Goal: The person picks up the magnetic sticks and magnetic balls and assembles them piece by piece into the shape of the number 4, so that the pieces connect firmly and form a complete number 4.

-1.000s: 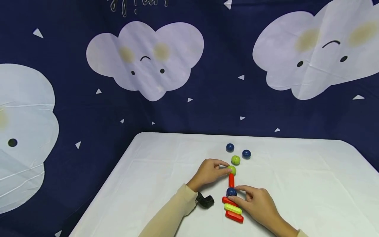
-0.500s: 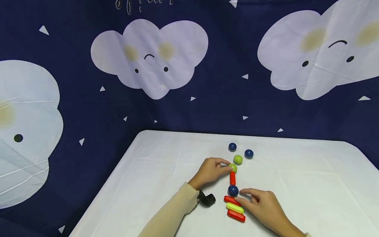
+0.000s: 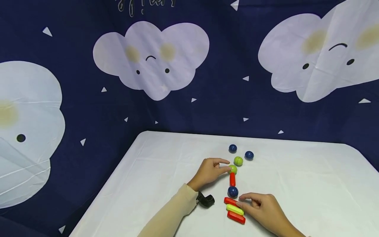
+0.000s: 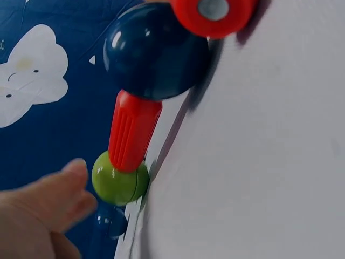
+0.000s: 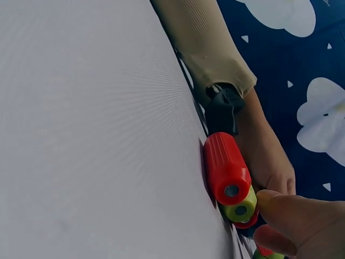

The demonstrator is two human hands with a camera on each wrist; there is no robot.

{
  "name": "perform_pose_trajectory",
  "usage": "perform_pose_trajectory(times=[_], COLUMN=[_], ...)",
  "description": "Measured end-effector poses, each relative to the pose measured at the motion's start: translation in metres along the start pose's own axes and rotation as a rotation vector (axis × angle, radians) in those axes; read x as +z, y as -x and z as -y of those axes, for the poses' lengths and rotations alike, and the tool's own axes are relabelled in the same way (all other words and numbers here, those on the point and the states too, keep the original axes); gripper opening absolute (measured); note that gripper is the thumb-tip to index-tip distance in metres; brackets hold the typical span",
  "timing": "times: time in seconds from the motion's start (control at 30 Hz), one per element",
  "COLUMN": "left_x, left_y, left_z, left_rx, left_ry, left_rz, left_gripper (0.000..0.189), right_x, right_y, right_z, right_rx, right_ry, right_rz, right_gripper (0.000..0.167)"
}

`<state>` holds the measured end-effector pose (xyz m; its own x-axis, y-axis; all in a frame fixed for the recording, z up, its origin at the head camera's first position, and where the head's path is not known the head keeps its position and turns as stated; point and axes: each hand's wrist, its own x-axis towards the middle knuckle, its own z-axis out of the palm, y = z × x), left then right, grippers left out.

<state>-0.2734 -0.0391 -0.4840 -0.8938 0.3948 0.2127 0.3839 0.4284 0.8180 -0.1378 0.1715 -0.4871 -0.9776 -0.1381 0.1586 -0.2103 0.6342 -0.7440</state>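
In the head view a green ball (image 3: 233, 169), a red ridged rod (image 3: 232, 179) and a dark blue ball (image 3: 233, 192) are joined end to end in a line on the white table (image 3: 177, 148). My left hand (image 3: 208, 171) is beside the green ball, thumb tip right at its side and index finger raised; the left wrist view shows a fingertip (image 4: 77, 166) a little off the ball. My right hand (image 3: 263, 209) has thumb and index finger apart at the right end of a red rod (image 3: 230, 201), the farthest of three side-by-side rods.
Nearer me lie a yellow-green rod (image 3: 235, 209) and another red rod (image 3: 236, 217), with round metal ends. Beyond the joined pieces stand a second green ball (image 3: 238, 161) and two blue balls (image 3: 233, 148). A black wrist device (image 3: 205, 200) sticks out by my left sleeve.
My right hand has left the blue ball and moved toward me to the red rod. My left index finger has lifted off the green ball. The camera view has shifted slightly.
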Motion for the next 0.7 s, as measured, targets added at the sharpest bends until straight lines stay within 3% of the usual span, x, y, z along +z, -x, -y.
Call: perform_pose_trajectory(times=[0.1, 0.37, 0.7], left_x=[-0.005, -0.007, -0.004], left_y=[0.01, 0.043, 0.049], left_z=[-0.002, -0.005, -0.003], left_rx=[0.037, 0.11, 0.145], left_ry=[0.057, 0.163, 0.156], left_rz=[0.001, 0.165, 0.227], left_gripper=[0.023, 0.023, 0.028], right_x=[0.001, 0.0, 0.002], right_y=[0.002, 0.002, 0.002], right_z=[-0.002, -0.007, -0.008], right_rx=[-0.03, -0.146, -0.206], right_ry=[-0.003, 0.036, 0.058], right_rz=[0.01, -0.02, -0.025], right_gripper=[0.018, 0.011, 0.008])
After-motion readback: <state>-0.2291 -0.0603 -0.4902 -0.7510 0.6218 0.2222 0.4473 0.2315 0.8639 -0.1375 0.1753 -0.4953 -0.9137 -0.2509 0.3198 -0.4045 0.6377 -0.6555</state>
